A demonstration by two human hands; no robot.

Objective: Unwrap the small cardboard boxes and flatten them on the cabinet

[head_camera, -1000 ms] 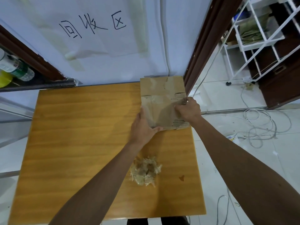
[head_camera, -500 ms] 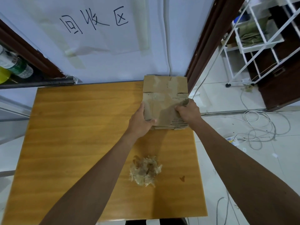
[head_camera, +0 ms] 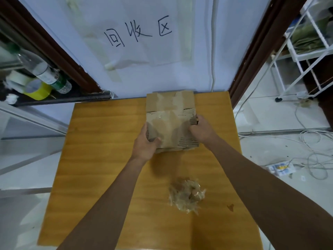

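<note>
The flattened cardboard box (head_camera: 169, 123) is sitting at the far side of the counter (head_camera: 100, 159). The left hand (head_camera: 144, 147) is curling round its near left corner, thumb on top, while the right hand (head_camera: 200, 129) is clutching its right edge. A crumpled tape wad (head_camera: 186, 195) (clear, brownish) is lying nearer.

Left hand (head_camera: 145, 147) fingers hidden under cardboard box (head_camera: 171, 123). Right hand (head_camera: 200, 129) fingertips hidden at box right edge. Bottle (head_camera: 45, 73) far left of box blurred.
</note>
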